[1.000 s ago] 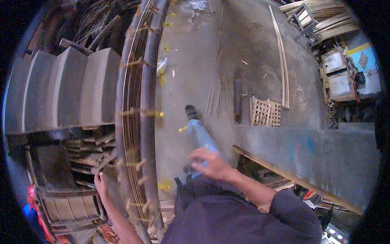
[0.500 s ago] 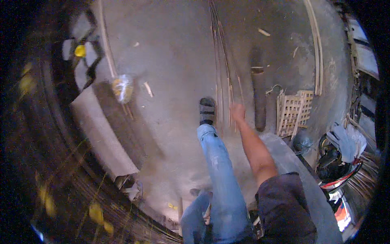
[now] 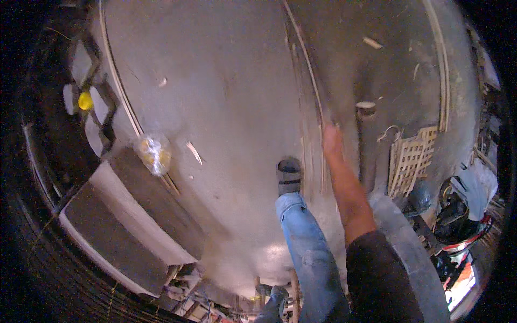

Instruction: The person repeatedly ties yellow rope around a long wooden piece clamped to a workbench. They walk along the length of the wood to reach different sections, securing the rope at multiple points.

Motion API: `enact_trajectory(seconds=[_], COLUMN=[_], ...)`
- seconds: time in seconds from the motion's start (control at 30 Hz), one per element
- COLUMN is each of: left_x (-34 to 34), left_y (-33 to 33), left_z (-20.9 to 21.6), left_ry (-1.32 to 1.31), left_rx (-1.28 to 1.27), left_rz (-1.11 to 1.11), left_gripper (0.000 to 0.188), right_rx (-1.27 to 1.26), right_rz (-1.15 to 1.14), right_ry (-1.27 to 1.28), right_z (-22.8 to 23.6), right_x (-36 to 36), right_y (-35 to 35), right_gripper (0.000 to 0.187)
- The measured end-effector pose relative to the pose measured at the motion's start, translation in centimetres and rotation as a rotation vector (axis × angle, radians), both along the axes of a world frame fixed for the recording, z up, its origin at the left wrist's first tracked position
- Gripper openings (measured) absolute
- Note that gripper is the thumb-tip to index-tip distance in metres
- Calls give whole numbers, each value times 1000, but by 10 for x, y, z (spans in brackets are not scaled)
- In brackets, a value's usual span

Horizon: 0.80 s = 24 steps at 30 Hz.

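Nearest of all, the person's dark sleeve (image 3: 385,280) and a leg in blue jeans (image 3: 307,247) fill the lower middle of the view, the leg stretched forward and ending in a dark sandal (image 3: 289,176) planted on the grey concrete floor (image 3: 226,107). Just right of the sandal, the bare forearm runs up and away to the right hand (image 3: 332,139), which hangs over a bundle of thin cane strips (image 3: 311,134); the blur hides whether its grip is spread or pinching anything, so I cannot tell. Those strips lie flat on the floor, long axis running away from the person, far ends pointing to the top of the view. The left hand is out of sight. To the right, a small woven lattice panel (image 3: 409,159) lies beside a short dark round piece (image 3: 366,109). To the left, a crumpled clear bag (image 3: 153,154) sits at the corner of grey slabs (image 3: 124,226). Farther left, a yellow lump (image 3: 85,100) rests among dark frames.
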<state>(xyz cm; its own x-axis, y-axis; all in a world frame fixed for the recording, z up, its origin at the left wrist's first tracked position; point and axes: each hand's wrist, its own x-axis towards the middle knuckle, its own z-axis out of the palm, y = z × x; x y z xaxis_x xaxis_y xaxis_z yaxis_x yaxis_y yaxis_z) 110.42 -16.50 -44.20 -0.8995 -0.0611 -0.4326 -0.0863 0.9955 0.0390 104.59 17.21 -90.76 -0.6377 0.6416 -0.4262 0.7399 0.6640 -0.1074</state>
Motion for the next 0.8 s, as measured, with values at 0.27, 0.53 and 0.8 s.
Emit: enact_trajectory(seconds=[0.27,0.53,0.8], left_x=[-34,103,321], left_y=[-31,-33,-106], left_z=[212,303,328], left_ry=[411,-111,181], left_rx=[-468,931,1004], left_rz=[-10,277,498], left_gripper=[28,57,37], right_rx=[-351,-668,-1267], right_rz=[-371,-185,-259], right_ry=[365,1089,1221], right_z=[329,686,782], right_x=[159,26,51], right_y=[-110,-100,-324], right_gripper=[19,13,12])
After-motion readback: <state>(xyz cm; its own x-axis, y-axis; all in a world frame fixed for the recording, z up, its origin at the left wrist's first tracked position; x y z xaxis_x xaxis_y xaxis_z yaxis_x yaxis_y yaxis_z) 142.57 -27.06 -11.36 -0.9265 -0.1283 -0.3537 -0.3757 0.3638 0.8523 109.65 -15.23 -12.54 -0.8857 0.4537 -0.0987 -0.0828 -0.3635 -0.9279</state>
